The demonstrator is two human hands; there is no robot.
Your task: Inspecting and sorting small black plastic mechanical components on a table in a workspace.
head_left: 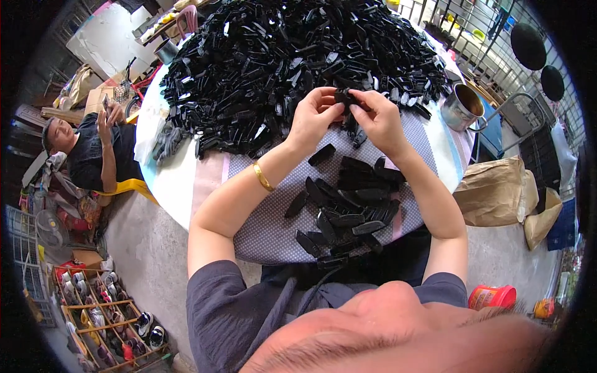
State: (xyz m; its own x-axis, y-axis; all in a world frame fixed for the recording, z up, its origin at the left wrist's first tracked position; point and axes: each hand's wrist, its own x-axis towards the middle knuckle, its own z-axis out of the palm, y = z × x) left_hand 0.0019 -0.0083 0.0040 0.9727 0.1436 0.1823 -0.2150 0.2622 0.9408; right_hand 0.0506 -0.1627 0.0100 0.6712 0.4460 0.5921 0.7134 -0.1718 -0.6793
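Note:
My left hand and my right hand meet at the near edge of a large heap of black plastic pieces. Between the fingertips of both hands is a small black plastic piece, pinched from either side; its exact kind is too small to make out. Closer to me, between my forearms, lies a smaller group of elongated black pieces on the dotted tablecloth. One single black piece rests just below my left hand.
A metal mug stands at the table's right edge, and a dark grey bundle lies at the left. Brown paper sacks and a red tub are on the right. At left, another person sits near a shoe rack.

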